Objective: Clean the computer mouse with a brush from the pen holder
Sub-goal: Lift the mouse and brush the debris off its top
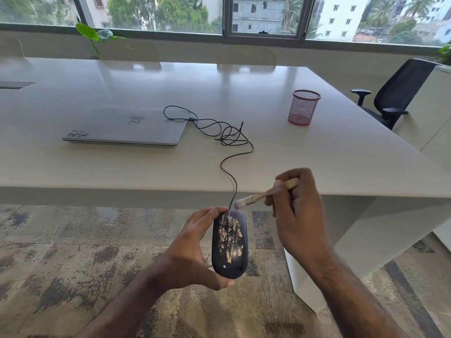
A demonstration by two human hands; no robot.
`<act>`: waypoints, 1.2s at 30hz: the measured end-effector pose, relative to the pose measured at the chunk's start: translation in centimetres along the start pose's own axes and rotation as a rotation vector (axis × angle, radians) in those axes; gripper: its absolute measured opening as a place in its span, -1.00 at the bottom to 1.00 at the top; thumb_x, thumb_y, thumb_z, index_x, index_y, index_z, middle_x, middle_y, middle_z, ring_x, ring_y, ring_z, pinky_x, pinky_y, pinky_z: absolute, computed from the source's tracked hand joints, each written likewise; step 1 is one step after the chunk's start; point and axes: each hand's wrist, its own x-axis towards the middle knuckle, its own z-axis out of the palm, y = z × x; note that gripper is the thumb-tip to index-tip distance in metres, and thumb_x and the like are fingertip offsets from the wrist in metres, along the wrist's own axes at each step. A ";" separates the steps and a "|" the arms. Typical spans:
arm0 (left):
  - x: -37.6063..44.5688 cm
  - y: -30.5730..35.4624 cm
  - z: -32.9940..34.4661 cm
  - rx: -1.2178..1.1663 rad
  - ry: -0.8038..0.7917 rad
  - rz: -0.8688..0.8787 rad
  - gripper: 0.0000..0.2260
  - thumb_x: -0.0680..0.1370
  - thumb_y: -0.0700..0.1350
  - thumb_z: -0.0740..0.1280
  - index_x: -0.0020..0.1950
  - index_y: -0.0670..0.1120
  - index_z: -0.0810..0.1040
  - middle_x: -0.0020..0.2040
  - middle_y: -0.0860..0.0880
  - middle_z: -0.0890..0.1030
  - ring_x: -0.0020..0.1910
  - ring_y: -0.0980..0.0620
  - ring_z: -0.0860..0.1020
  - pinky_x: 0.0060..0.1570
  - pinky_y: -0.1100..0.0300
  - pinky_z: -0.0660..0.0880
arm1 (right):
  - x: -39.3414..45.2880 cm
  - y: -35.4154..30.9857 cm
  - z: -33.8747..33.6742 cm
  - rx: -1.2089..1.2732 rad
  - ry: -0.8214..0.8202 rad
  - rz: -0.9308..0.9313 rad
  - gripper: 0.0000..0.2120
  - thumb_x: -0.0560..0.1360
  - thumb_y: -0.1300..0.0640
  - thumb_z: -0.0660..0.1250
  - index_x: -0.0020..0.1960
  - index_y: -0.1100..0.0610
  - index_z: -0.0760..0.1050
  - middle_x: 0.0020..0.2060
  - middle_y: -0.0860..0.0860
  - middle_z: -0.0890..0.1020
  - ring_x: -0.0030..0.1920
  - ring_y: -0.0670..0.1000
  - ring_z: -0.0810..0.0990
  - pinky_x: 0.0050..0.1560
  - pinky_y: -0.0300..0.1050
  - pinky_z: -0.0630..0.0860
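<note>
The left hand [195, 242] holds a glossy black corded computer mouse [229, 245] in the air in front of the near edge of the pale wooden tabletop [305, 152], above the patterned grey carpet [73, 252]. Its grip wraps the mouse from the left side and underneath, thumb at the rear end. Pale crumbly specks lie scattered over the mouse's top. The right hand [296, 211] has its grip pinched around the handle of a small wooden brush [266, 192], whose pale bristles sit at the front end of the mouse, just beside the point where the thin black cable [229, 154] leaves it. That cable runs up onto the tabletop in loose loops to a closed silver laptop [127, 126]. A red wire-mesh pen holder [303, 107] stands upright further right, well apart from the laptop.
</note>
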 end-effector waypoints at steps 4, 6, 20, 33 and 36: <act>0.0 -0.1 0.1 0.007 0.004 0.005 0.07 0.06 0.05 0.73 0.48 0.40 0.33 0.42 0.34 0.38 0.49 0.25 0.33 0.36 0.49 0.31 | 0.1 0.1 0.1 0.020 -0.028 0.008 -0.92 0.64 0.09 0.20 -0.03 -0.05 0.38 -0.34 -0.01 0.62 -0.37 -0.09 0.58 -0.38 -0.16 0.47; 0.0 -0.2 0.1 0.009 0.006 0.001 0.07 0.06 0.05 0.74 0.47 0.41 0.32 0.42 0.35 0.37 0.49 0.25 0.33 0.36 0.53 0.29 | 0.2 0.3 0.2 -0.027 -0.051 0.017 -0.90 0.66 0.14 0.21 -0.02 -0.03 0.37 -0.33 -0.02 0.62 -0.37 -0.11 0.58 -0.37 -0.12 0.49; 0.3 0.0 0.1 0.015 0.002 0.024 0.06 0.06 0.06 0.73 0.46 0.45 0.32 0.42 0.32 0.39 0.48 0.23 0.34 0.33 0.50 0.33 | 0.2 0.2 0.4 0.032 0.023 0.039 -0.93 0.64 0.05 0.16 0.00 -0.01 0.39 -0.29 0.00 0.64 -0.33 -0.10 0.62 -0.32 -0.07 0.57; 0.3 -0.6 0.1 0.008 0.002 0.007 0.09 0.07 0.05 0.74 0.52 0.31 0.33 0.43 0.30 0.39 0.49 0.21 0.34 0.35 0.45 0.34 | 0.2 0.1 0.1 0.008 -0.018 0.025 -0.84 0.65 0.16 0.21 -0.05 -0.08 0.38 -0.34 0.01 0.63 -0.38 -0.08 0.60 -0.38 0.01 0.56; 0.3 -0.8 0.1 0.005 -0.001 0.007 0.08 0.07 0.06 0.74 0.50 0.35 0.32 0.42 0.36 0.37 0.50 0.24 0.33 0.37 0.51 0.30 | 0.1 0.1 0.0 -0.073 -0.032 0.036 -0.83 0.63 0.15 0.22 -0.08 -0.09 0.36 -0.35 0.03 0.62 -0.40 0.05 0.59 -0.39 0.17 0.55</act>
